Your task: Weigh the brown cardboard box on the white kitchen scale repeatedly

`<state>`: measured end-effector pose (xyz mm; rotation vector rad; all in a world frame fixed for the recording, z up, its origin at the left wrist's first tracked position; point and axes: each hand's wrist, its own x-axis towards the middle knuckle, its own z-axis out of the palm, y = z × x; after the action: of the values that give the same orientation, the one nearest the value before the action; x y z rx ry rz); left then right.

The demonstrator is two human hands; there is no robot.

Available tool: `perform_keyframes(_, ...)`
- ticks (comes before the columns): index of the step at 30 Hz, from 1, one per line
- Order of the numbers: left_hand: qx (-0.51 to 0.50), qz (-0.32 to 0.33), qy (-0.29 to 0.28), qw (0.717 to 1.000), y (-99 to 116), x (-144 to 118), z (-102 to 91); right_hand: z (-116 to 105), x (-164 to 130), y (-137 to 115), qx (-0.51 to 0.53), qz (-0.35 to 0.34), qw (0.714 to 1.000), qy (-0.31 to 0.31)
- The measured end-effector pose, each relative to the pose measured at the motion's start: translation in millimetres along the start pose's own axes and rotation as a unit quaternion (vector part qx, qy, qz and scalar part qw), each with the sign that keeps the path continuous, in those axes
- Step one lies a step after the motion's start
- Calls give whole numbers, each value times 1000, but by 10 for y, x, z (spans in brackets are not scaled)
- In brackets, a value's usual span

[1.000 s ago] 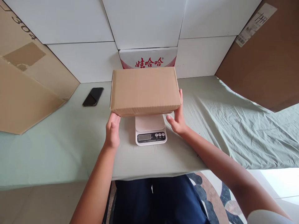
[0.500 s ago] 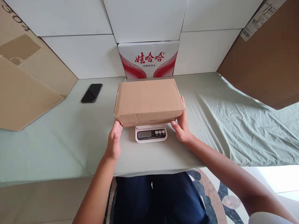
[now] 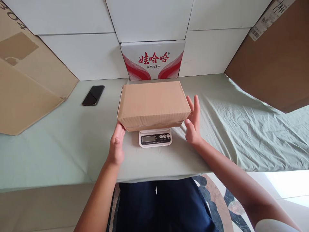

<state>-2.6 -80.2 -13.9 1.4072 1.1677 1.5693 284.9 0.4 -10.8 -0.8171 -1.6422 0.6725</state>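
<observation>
A closed brown cardboard box point(image 3: 154, 100) sits on a white digital kitchen scale point(image 3: 155, 138), covering its weighing plate. Only the scale's front, with its blank display and buttons, shows below the box. My left hand point(image 3: 117, 143) steadies the box at its lower left corner, the fingers partly hidden under the edge and the thumb raised off it. At the right end, my right hand point(image 3: 193, 124) is open, with its fingers stretched and spread close beside the box; whether a finger still touches it I cannot tell.
On the green cloth point(image 3: 60, 151) to the left lies a black phone point(image 3: 93, 95). A white box with red lettering point(image 3: 153, 61) stands behind, against stacked white boxes point(image 3: 82, 56). Large cardboard sheets flank the left point(image 3: 31, 87) and right point(image 3: 272, 64) sides.
My right hand has loosened from the box, shifting right and spreading its fingers. My left hand stays at the left corner. The box has hardly moved on the scale.
</observation>
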Motion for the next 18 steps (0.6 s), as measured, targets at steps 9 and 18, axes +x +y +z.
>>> perform_keyframes(9,-2,-22,-1,1000,-8,-42,1,11,21,-80,10,16,999,-37)
perform_keyframes(18,-21,1,27,999,55,-11,32,12,19,-63,30,15,999,-35)
